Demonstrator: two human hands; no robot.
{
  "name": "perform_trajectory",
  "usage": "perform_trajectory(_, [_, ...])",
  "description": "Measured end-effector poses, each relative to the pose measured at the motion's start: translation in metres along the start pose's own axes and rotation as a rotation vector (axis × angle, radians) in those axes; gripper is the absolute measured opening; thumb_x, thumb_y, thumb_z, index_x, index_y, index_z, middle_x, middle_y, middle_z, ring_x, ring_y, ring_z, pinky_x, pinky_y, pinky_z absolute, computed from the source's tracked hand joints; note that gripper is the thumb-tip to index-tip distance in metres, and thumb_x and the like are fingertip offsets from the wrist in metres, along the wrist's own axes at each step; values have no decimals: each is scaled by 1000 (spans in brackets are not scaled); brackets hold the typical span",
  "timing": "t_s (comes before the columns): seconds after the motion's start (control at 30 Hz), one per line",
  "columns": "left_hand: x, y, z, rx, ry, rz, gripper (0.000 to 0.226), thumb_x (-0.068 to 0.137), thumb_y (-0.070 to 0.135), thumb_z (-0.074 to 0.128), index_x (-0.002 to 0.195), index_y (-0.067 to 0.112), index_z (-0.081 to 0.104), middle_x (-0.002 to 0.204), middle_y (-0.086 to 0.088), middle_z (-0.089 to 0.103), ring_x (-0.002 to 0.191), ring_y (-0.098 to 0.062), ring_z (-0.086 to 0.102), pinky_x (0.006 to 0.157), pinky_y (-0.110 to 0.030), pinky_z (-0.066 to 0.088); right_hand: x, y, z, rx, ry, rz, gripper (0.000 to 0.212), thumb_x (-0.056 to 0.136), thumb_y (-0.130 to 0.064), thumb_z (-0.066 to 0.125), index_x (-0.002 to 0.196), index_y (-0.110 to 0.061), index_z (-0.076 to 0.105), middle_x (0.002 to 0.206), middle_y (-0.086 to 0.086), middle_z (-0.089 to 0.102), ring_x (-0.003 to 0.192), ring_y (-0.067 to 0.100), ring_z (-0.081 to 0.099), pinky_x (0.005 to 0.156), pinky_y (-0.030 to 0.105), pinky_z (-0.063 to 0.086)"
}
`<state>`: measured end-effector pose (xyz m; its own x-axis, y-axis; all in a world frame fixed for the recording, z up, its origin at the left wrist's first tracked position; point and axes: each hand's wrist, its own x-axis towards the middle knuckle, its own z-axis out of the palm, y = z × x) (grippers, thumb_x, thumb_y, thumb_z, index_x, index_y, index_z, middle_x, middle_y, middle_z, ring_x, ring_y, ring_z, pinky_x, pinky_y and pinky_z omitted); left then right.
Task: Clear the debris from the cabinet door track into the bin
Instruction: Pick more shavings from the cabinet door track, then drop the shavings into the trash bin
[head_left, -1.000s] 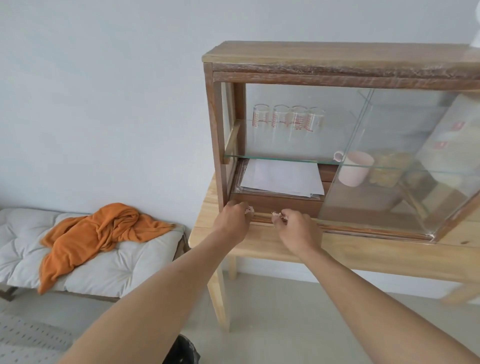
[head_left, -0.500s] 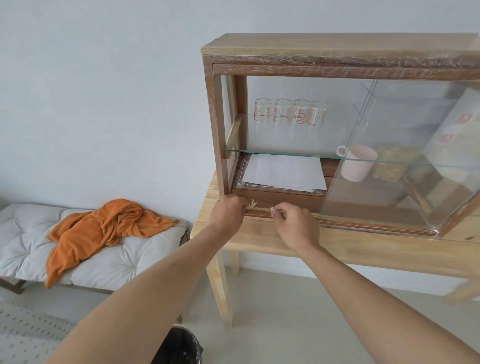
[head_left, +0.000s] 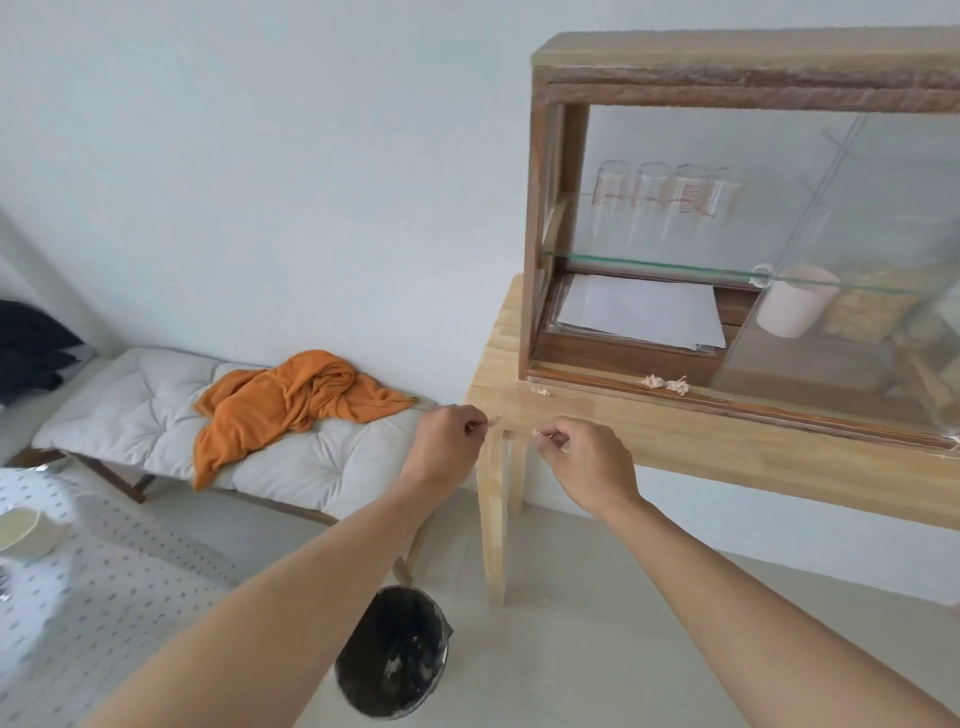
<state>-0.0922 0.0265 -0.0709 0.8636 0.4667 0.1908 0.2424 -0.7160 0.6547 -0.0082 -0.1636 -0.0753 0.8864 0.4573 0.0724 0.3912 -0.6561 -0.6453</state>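
A wooden cabinet with a sliding glass door stands on a pale wooden table (head_left: 675, 436). Along its bottom runs the door track (head_left: 779, 410). Two pale bits of debris (head_left: 666, 383) lie in the track, and a smaller crumb (head_left: 541, 391) sits near its left end. My left hand (head_left: 448, 441) pinches a small pale scrap in front of the table's left corner. My right hand (head_left: 584, 457) pinches another scrap beside it. Both hands hang below the track, above the floor. A bin (head_left: 395, 649) lined with a black bag stands on the floor under my left forearm.
Inside the cabinet are a glass shelf (head_left: 649, 260), clear glasses, a stack of paper (head_left: 644, 312) and a pink mug (head_left: 792, 306). A cushioned bench (head_left: 130, 410) with an orange cloth (head_left: 291, 400) stands left of the table. A dotted surface with a bowl (head_left: 23, 530) is at lower left.
Both hands have left the track and dropped down and leftward, each keeping a pinched scrap. The view has swung left and down, bringing the bin into sight.
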Motion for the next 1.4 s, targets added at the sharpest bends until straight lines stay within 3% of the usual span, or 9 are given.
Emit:
perform_trajectory(0.17, [-54, -74, -22, 2, 47, -177, 13, 91, 9, 72, 93, 13, 83, 80, -1, 78, 72, -13, 63, 68, -19, 45, -28, -27, 77, 12, -174, -14, 17, 96, -43, 67, 104, -35, 79, 88, -20, 73, 90, 14, 69, 73, 31, 49])
perform_trajectory(0.33, [-113, -165, -22, 44, -13, -414, 23, 89, 1, 63, 93, 13, 83, 86, -3, 77, 79, -19, 66, 77, -27, 55, -53, -35, 171, -31, -336, -28, 17, 95, -44, 65, 102, -35, 78, 86, -19, 73, 83, 11, 68, 63, 27, 43])
perform_trajectory(0.67, [-184, -330, 61, 87, -139, -695, 24, 92, 1, 59, 90, 12, 80, 80, -4, 70, 79, -29, 66, 73, -30, 53, -85, 25, 368, -188, -629, -19, 16, 99, -42, 63, 103, -33, 76, 94, -11, 78, 91, 21, 73, 77, 34, 58])
perform_trajectory(0.8, [-193, -380, 100, 54, -283, -802, 38, 94, 5, 60, 129, 15, 71, 115, -14, 72, 99, -34, 70, 84, -37, 59, -82, 53, 425, -199, -714, -15, 31, 96, -40, 65, 126, -36, 71, 106, -13, 77, 102, 21, 71, 83, 34, 56])
perform_trajectory(0.87, [-200, -393, 110, 31, -363, -830, 55, 94, 7, 59, 148, 19, 55, 121, -15, 68, 89, -29, 69, 78, -37, 60, -81, 64, 439, -199, -737, 14, 47, 94, -40, 67, 141, -35, 63, 117, -14, 74, 107, 21, 70, 87, 35, 53])
perform_trajectory(0.93, [-204, -396, 112, 32, -375, -820, 58, 96, 8, 57, 152, 20, 48, 119, -14, 68, 94, -25, 70, 80, -37, 60, -80, 71, 439, -208, -717, 30, 52, 94, -42, 66, 144, -34, 59, 121, -14, 72, 108, 21, 69, 86, 35, 52])
perform_trajectory(1.07, [-203, -374, 90, -6, -359, -788, 54, 101, 9, 57, 154, 20, 46, 142, -12, 63, 129, -25, 64, 99, -40, 57, -77, 63, 406, -201, -650, 34, 51, 95, -47, 63, 144, -35, 59, 119, -16, 73, 112, 20, 68, 82, 34, 47])
perform_trajectory(1.27, [-172, -304, 29, 36, -327, -569, 50, 103, 15, 59, 151, 24, 48, 139, -6, 67, 125, -22, 66, 101, -37, 55, -67, 11, 313, -148, -489, 4, 49, 95, -52, 61, 142, -35, 59, 115, -19, 71, 110, 15, 67, 81, 33, 45])
perform_trajectory(1.4, [-145, -240, -18, 55, -273, -384, 51, 101, 17, 63, 150, 25, 50, 135, -4, 69, 116, -20, 70, 90, -22, 51, -61, -27, 231, -102, -353, -12, 48, 96, -51, 61, 140, -35, 61, 113, -19, 70, 107, 13, 66, 78, 31, 41])
